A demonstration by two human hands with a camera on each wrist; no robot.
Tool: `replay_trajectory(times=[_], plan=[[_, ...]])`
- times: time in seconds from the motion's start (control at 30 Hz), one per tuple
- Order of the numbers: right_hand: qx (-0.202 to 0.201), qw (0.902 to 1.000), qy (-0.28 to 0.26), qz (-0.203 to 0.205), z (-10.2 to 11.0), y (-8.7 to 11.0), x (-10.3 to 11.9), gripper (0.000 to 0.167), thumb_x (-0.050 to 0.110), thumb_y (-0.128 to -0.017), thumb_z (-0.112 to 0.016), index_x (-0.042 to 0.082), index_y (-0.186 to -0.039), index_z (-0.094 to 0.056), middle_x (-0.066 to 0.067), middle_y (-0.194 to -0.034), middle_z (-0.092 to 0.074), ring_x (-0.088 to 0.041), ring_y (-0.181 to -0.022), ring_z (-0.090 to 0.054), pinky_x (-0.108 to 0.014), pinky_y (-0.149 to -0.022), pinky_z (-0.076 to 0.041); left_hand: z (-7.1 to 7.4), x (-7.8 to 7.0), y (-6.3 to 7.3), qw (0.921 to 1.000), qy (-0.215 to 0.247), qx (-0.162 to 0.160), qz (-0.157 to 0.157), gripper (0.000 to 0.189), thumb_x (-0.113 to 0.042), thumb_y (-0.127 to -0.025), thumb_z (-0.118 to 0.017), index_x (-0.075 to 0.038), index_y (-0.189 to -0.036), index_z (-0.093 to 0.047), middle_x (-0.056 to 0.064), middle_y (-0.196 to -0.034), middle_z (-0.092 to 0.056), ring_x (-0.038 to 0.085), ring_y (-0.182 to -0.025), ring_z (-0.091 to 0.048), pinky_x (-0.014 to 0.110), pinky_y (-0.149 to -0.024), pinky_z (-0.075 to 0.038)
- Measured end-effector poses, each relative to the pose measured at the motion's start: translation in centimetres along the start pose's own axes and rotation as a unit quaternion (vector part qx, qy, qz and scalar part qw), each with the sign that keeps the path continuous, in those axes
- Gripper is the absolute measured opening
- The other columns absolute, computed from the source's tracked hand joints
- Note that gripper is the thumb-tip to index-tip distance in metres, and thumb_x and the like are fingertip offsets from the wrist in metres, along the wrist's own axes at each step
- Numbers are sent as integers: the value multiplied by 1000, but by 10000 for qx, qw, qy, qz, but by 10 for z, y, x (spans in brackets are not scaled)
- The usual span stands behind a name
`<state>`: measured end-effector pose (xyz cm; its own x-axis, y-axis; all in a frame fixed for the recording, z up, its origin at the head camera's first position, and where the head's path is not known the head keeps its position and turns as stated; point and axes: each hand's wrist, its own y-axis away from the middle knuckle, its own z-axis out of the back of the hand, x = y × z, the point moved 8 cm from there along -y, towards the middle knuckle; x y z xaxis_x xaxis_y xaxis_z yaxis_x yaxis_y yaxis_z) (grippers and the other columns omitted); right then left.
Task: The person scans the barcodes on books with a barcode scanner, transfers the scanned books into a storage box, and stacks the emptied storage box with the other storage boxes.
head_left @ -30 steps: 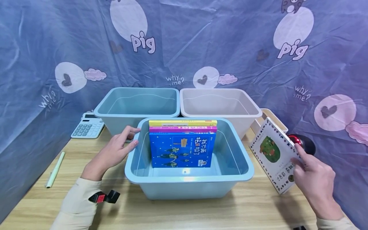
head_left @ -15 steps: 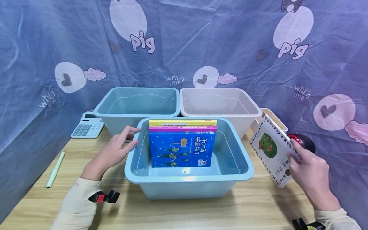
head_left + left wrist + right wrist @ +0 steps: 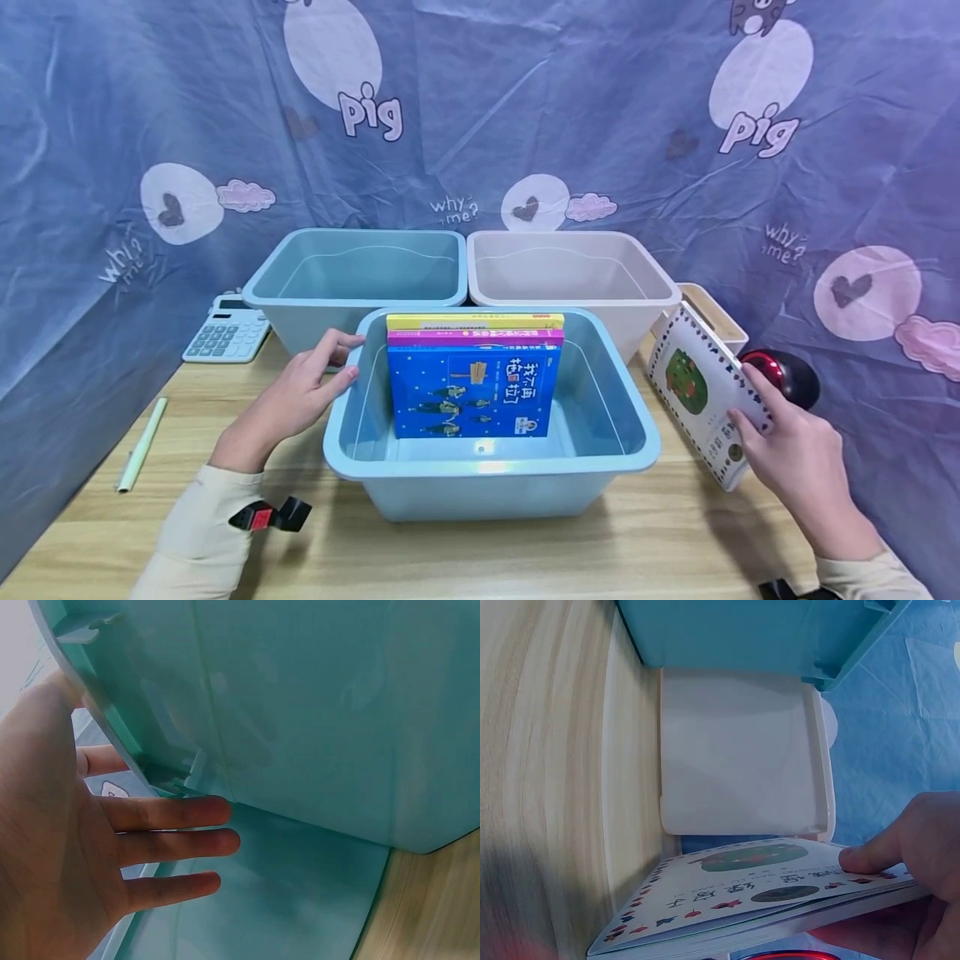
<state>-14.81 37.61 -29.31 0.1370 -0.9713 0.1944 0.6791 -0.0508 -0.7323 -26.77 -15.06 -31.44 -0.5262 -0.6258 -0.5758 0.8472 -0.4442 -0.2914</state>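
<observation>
My right hand [image 3: 802, 454] pinches a white picture book [image 3: 693, 383], thumb on its cover and fingers behind. The book has a green drawing and a dotted border, and leans tilted at the right of the table. In the right wrist view the thumb presses the book [image 3: 757, 877] near its top edge. My left hand [image 3: 292, 400] touches the left rim of the front blue bin [image 3: 495, 492]; in the left wrist view three fingers of this hand [image 3: 67, 810] extend straight below the rim. Inside the bin stand a blue book [image 3: 472, 392], a pink-spined book [image 3: 476, 337] and a yellow one [image 3: 476, 321].
Behind the front bin are a second blue bin [image 3: 292, 312] and a pale bin [image 3: 630, 312]. At left lie a calculator [image 3: 225, 329] and a green pen [image 3: 142, 446]. A wooden-bottomed tray [image 3: 712, 317] and a dark, red-banded round object [image 3: 795, 379] are at right.
My right hand has shifted left a little with the white book, whose lower corner has risen slightly. My left hand has stayed at the bin's rim.
</observation>
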Motion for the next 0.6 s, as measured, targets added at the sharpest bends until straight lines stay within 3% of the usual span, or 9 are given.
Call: replay_trajectory(times=[0.6], plan=[[193, 9996, 131, -142, -3, 3, 2, 72, 4, -73, -77, 11, -141, -54, -37, -78, -63, -57, -54, -53, -67, -47, -32, 1, -2, 0, 10000, -35, -20, -79, 34, -29, -106, -50, -11, -133, -42, 21, -130, -64, 38, -116, -64, 60, -94, -53]])
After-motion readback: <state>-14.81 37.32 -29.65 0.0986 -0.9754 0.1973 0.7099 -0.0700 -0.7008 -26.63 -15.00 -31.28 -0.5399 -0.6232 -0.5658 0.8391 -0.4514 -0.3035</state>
